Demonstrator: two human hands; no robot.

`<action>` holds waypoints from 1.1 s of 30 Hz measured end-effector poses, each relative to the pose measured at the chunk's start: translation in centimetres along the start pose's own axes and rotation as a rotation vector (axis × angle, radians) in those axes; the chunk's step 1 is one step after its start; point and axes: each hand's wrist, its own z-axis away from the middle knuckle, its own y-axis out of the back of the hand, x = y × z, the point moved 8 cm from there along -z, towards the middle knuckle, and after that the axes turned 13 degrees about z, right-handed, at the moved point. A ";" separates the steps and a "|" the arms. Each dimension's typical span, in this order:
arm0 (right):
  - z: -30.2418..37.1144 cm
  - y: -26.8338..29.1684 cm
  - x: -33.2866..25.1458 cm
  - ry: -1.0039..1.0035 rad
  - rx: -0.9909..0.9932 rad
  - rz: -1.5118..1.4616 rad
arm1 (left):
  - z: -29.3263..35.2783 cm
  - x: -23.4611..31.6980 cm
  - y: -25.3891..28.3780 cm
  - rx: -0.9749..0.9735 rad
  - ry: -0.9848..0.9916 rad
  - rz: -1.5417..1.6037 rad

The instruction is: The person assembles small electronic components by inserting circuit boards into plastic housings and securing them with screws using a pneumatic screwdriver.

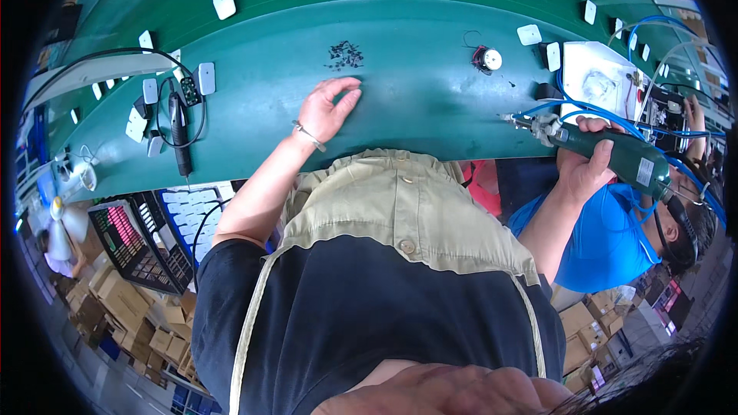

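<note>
"Green casing under the right fingers?"

"Yes, gripping a dark green, barrel-shaped tool [630, 155] in the right hand [588, 165]. Wrapping the fingers around the body, laying the thumb across the near side. Pointing the metal nose leftward, above the green bench [415, 104]."

"And doing what on the left?"

"Bending the fingers of the left hand [330, 111] together, bringing the thumb close to them. Resting near a scatter of small black screw-like pieces [346, 55]. Can't tell whether pinching one."

"Wearing anything there?"

"Wearing a bracelet [309, 137] at the left wrist, and a khaki apron [361, 211] over a black shirt."

"Seeing what farther out?"

"Finding a white-topped spool [492, 59] between the black pieces and a white tray [584, 69], just beyond the tool. Spotting a slim black driver [179, 127] lying well to the left, among white squarish pads [207, 78]."

"And past the bench?"

"Noticing a co-worker in blue [592, 238] close by on the right. Making out a black crate [146, 261] below the bench's left edge, then cardboard boxes [123, 300] lower down."
</note>
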 end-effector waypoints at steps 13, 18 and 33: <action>2.7 2.6 -2.3 0.046 0.023 0.025 | -2.4 5.0 -10.7 -0.416 -0.104 -0.046; 2.9 3.8 -1.3 -0.050 0.020 0.014 | -5.2 7.8 -15.8 -0.543 -0.221 -0.063; 1.9 5.4 -0.7 -0.098 0.120 -0.038 | -20.0 11.1 -35.1 -0.552 -0.446 -0.412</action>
